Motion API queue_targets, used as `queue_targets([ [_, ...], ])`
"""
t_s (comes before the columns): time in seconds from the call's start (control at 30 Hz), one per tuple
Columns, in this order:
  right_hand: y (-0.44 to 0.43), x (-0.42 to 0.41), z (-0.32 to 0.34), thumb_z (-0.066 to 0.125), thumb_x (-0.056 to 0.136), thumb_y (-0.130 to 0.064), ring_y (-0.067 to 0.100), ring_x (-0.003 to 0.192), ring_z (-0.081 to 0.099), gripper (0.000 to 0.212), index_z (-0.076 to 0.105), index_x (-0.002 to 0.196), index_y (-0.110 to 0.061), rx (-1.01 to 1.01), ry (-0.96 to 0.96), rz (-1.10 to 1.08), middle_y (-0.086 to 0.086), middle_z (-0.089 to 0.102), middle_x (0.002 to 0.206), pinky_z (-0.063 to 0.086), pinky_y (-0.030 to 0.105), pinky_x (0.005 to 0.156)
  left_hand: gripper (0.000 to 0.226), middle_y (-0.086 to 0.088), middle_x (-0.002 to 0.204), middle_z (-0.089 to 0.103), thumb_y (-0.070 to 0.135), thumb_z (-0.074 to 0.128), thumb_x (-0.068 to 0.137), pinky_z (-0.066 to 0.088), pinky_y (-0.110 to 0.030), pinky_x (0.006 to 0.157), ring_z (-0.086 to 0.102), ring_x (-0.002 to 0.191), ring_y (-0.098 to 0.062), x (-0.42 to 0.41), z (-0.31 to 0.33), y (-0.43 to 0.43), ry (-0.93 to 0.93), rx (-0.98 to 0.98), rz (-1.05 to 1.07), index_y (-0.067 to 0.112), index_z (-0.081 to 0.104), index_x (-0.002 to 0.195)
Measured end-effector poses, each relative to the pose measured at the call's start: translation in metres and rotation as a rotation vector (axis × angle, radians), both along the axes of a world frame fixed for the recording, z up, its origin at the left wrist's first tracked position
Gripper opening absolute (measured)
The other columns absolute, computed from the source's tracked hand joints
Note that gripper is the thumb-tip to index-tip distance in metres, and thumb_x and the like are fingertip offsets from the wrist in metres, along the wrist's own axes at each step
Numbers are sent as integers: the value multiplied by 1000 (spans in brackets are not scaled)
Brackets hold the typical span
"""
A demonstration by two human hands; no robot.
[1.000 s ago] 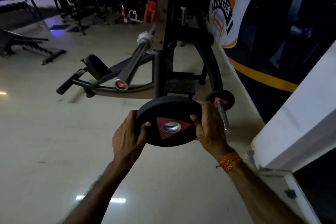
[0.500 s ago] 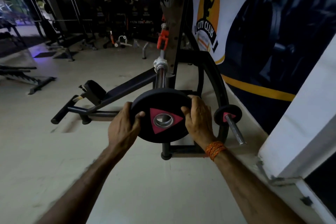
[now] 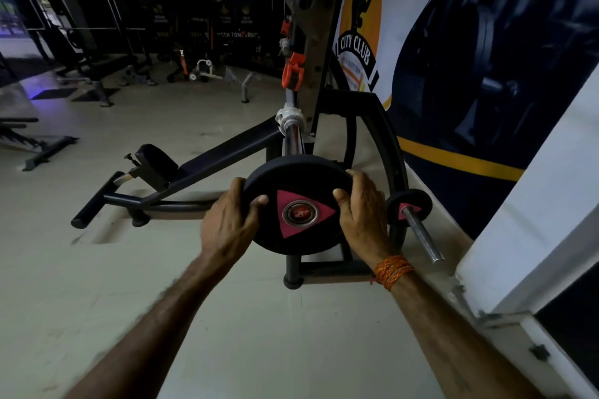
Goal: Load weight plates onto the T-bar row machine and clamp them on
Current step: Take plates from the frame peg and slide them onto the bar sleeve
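Observation:
I hold a black weight plate with a pink triangle around its steel hub, upright in front of me. My left hand grips its left rim and my right hand grips its right rim. The end of the T-bar row machine's chrome sleeve shows through the plate's hole; the sleeve runs away behind the plate. An orange clamp hangs on the brown upright post behind the machine. A smaller black plate sits on a steel storage peg at the right.
The machine's black frame and footplate arm spread over the pale floor. A wall with a City Club logo runs along the right. A white ledge juts out at right. Benches and racks stand far left.
I have carried the plate up to the machine and turned to face the sleeve's end. The hole now lines up with the sleeve end, which earlier lay to the left.

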State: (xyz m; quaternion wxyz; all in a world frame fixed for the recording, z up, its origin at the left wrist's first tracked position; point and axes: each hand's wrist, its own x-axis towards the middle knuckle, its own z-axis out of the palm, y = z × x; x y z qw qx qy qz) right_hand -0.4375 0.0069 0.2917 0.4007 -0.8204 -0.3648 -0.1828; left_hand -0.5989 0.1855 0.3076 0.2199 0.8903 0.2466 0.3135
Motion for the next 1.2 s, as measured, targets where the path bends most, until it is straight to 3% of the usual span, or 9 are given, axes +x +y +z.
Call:
queue_targets([
  [0.13, 16, 13, 4, 30, 99, -55, 25, 111, 60, 57, 47, 134, -13, 32, 30, -31, 6, 62, 121, 48, 47, 93, 39, 0, 93, 67, 53, 44, 99, 41, -24, 51, 60, 71, -12, 27, 2, 19, 5, 9, 4, 22, 46, 124],
  [0.23, 36, 24, 4, 53, 100, -32, 29, 132, 51, 64, 26, 156, -17, 8, -89, -17, 13, 41, 151, 52, 45, 98, 53, -10, 122, 65, 47, 47, 99, 47, -24, 55, 65, 85, -16, 47, 3, 29, -16, 36, 21, 25, 33, 145],
  [0.3, 45, 34, -2, 62, 94, -25, 34, 152, 25, 90, 3, 162, -20, -132, -248, -12, 15, 6, 169, 43, 48, 112, 75, -13, 159, 35, 35, 46, 96, 59, -38, 78, 57, 126, -29, 60, 1, 33, -58, 122, -5, 24, 7, 159],
  [0.33, 48, 41, -3, 65, 93, -25, 35, 156, 11, 98, -5, 162, -21, -197, -297, -21, 16, -7, 170, 36, 55, 117, 82, -10, 167, 14, 30, 46, 94, 52, -47, 100, 35, 146, -31, 67, -1, 36, -59, 188, -10, 24, -5, 159],
  [0.4, 51, 56, -4, 69, 93, -25, 37, 157, -5, 104, -10, 161, -20, -287, -360, -50, 17, -16, 169, 23, 65, 120, 98, -5, 167, -12, 23, 58, 93, 20, -56, 123, -3, 155, -25, 78, -3, 51, 12, 315, 8, 26, -16, 157],
  [0.47, 59, 72, -5, 69, 91, -17, 39, 156, -9, 105, -10, 161, -18, -335, -408, -70, 20, -14, 168, 16, 68, 120, 113, -7, 167, -16, 22, 72, 84, 6, -57, 124, -10, 155, -26, 87, -3, 67, 101, 435, 26, 23, -14, 158],
  [0.6, 89, 108, -7, 66, 84, -6, 41, 156, -7, 108, -9, 161, -16, -360, -437, -90, 22, -10, 168, 13, 70, 119, 131, -9, 167, -14, 29, 87, 69, 6, -59, 123, -8, 155, -29, 115, -2, 91, 206, 556, 57, 18, -7, 159],
  [0.8, 142, 172, 0, 76, 87, -32, 39, 156, -3, 112, -7, 161, -20, -348, -423, -42, 20, -5, 169, 16, 70, 119, 128, -13, 167, -8, 41, 81, 74, 3, -61, 122, -6, 154, -30, 177, 0, 130, 270, 495, 118, 20, -13, 157],
  [1.2, 191, 231, -2, 78, 85, -27, 39, 156, -3, 114, -5, 162, -22, -323, -386, -32, 18, -5, 170, 25, 67, 117, 122, -12, 167, -9, 38, 77, 80, 5, -59, 123, -4, 155, -28, 245, -8, 166, 226, 362, 170, 21, -18, 155],
])
